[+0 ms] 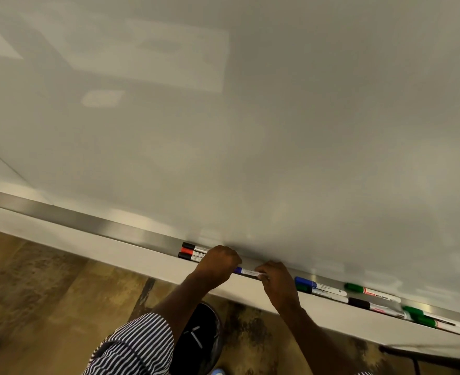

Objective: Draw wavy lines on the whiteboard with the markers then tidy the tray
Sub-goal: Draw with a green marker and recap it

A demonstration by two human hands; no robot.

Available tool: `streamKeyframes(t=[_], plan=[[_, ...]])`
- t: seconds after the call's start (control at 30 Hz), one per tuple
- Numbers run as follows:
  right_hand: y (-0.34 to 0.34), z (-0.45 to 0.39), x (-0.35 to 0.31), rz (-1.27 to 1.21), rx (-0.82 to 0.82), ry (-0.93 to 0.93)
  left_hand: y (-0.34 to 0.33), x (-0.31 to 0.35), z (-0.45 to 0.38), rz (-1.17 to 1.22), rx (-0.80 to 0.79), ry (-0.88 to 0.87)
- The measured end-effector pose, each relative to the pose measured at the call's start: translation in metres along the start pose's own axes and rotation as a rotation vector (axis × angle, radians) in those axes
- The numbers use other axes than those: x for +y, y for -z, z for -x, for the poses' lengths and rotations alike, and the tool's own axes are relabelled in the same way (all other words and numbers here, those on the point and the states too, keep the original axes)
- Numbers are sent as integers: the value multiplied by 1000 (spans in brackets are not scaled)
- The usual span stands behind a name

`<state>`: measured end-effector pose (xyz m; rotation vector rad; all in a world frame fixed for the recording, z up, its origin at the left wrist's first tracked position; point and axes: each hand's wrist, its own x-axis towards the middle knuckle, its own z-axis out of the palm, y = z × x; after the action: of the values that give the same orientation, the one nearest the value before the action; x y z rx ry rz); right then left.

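A blank whiteboard (250,117) fills the upper view, with a metal marker tray (88,221) along its lower edge. Just above the tray, both hands hold one blue marker (246,271). My left hand (218,263) grips its capped end; my right hand (276,280) pinches its white barrel. Left of the hands, two black markers and a red marker (189,251) lie in a group. To the right lie a blue marker (312,283), several green markers (364,289) and a black marker (369,305), scattered along the tray.
A white ledge (61,234) runs below the tray. Underneath it is a brown patterned floor (33,293). My black shoe (199,336) and a striped sleeve (136,345) show at the bottom. A dark bar (426,353) crosses the lower right corner.
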<state>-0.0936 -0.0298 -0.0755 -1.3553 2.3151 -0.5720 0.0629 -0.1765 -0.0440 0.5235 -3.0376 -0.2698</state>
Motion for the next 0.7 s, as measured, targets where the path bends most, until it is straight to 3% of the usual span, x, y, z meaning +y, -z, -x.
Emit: streamKeyframes(t=[0.33,0.57,0.7], plan=[[-5,2,-4,11,22,94,-6,1,-10,104,132,19],[30,33,32,34,146,86,-13,52,-41,217,57,-79],[58,55,75,61,287,-16,-16,96,-68,238,-38,-113]])
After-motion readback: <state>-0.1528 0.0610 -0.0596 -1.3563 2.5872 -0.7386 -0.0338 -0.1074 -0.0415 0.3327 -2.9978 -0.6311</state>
